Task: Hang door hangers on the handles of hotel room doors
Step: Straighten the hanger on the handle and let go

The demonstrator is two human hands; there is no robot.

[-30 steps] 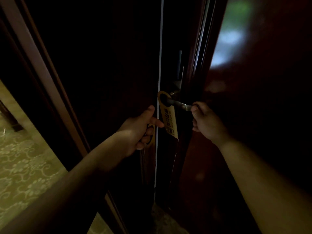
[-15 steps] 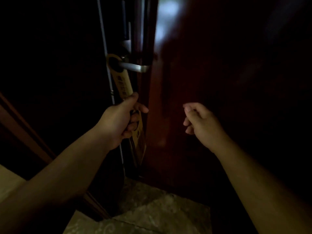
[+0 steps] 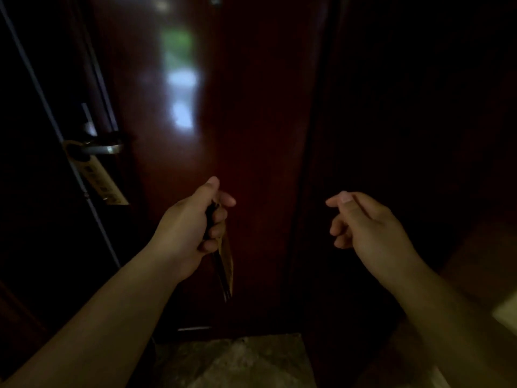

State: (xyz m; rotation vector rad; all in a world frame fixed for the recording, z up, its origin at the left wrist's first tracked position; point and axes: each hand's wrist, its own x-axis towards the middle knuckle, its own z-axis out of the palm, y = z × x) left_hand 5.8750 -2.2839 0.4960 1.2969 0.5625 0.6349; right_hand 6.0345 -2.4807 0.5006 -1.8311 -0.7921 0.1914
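The left hand, thumb raised, grips spare hangers that point downward before the door. The right hand hovers loosely curled, holding nothing. One door hanger hangs from the handle at the door's left edge, its print too blurred to read.

Mottled stone floor lies at near centre, while a pale, blurred object of uncertain identity sits at the near right edge.
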